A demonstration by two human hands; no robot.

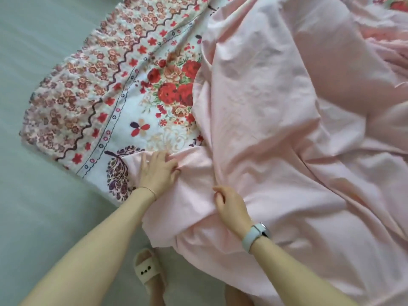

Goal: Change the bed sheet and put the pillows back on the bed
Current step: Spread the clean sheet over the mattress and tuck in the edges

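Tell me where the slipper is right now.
In the head view, the slipper sits low and left of centre on the pale floor, just under the hanging edge of the pink sheet, between the two forearms.

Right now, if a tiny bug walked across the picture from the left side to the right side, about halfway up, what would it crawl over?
Floor → flowery sheet → pink sheet.
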